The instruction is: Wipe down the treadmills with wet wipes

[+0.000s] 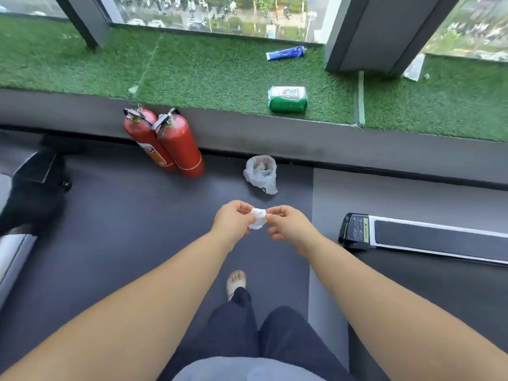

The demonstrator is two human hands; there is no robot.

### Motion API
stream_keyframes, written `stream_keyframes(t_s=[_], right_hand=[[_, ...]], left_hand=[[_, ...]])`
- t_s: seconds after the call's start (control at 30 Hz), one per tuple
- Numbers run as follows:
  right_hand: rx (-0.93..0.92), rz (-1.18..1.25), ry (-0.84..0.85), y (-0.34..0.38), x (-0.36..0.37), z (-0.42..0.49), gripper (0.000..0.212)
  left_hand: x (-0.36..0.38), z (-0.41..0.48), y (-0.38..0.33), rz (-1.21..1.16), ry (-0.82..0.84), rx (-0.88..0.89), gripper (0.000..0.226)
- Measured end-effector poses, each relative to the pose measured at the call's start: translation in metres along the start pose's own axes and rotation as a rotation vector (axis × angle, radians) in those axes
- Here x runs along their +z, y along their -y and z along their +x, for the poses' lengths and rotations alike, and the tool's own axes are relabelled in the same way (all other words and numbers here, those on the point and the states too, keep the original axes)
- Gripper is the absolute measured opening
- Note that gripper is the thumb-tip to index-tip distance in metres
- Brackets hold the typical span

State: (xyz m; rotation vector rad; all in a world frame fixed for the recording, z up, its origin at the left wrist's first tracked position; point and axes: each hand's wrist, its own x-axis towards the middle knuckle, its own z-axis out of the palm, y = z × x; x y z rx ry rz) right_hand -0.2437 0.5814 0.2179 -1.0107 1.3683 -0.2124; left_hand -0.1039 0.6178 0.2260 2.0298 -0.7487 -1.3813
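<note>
- Both hands out in front at mid-frame, meeting over the dark floor.
- Left hand: fingers curled, pinching the left side of a crumpled white wet wipe.
- Right hand: thumb and forefinger pinch the wipe's right edge, other fingers curled loosely underneath.
- Wipe is bunched up small, held in the air between the two hands, touching nothing else.
- Treadmill at right: rear end of the deck in view, black belt, pale side rails, dark end cap with a label; well apart from the hands.
- Another machine at far left, dark and partly cut off by the frame edge; can't tell what it is.
- Green-and-white wet wipe pack lies on the green artificial turf ledge by the windows, beyond the hands.
- Blue-and-white tube lies on the turf further back, near the glass.
- White plastic bag sits open on the floor just in front of the ledge, crumpled whitish bits inside; between the hands and the wipe pack.
- Two red fire extinguishers lean side by side against the ledge face, left of the bag.
- Person's dark trousers and one sandalled foot visible below the arms.
</note>
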Motion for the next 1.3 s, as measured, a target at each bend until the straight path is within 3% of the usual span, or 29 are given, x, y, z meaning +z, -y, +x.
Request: stream_keyframes(t_s=[0.23,0.4,0.6,0.8,0.97,1.1,1.23,1.3], right_hand=[[0.061,0.092,-0.074,0.09,-0.029,0.118,0.02],[0.117,0.082,-0.087,0.118,-0.048,0.228,0.015],[0.266,0.065,-0.122,0.083,-0.037,0.371,0.008],[0.371,0.103,-0.138,0.012,-0.017,0.52,0.019],[0.425,0.09,-0.141,-0.041,-0.014,0.607,0.036],[0.394,-0.023,-0.115,-0.065,-0.021,0.64,0.047],[0.4,0.07,-0.123,-0.053,-0.035,0.624,0.039],[0.378,0.135,-0.138,-0.037,-0.041,0.602,0.034]], left_hand=[[-0.011,0.144,-0.088,0.133,0.08,0.002,0.021],[0.006,0.261,-0.109,0.151,0.092,-0.041,0.019],[0.035,0.394,-0.06,0.119,0.07,-0.22,0.013],[0.077,0.543,0.023,0.139,0.08,-0.315,0.012],[0.112,0.626,0.074,0.244,0.205,-0.309,0.035],[0.123,0.654,0.087,0.365,0.369,-0.331,0.05],[0.114,0.65,0.067,0.28,0.371,-0.354,0.021],[0.106,0.637,0.046,0.233,0.348,-0.349,0.022]])
